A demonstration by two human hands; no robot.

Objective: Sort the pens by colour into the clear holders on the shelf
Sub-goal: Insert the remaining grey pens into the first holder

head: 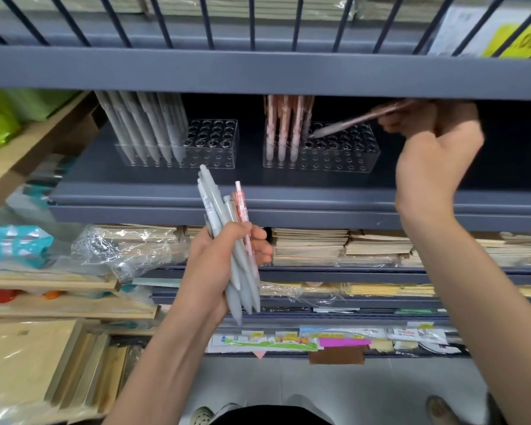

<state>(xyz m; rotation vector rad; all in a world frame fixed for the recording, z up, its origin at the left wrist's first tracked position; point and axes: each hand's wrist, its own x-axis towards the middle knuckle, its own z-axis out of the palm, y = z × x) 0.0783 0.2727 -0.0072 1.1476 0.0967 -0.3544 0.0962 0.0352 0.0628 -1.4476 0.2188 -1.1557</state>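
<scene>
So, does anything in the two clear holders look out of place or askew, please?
Nothing stands out. The left holder has only grey pens, the right holder only pink pens. The one slanted pen is gripped by the right hand, its tip at the right holder.

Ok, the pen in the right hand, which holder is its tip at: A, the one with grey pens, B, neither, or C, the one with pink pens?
C: the pink pen in the right hand has its tip at the right holder, where pink pens stand.
</scene>
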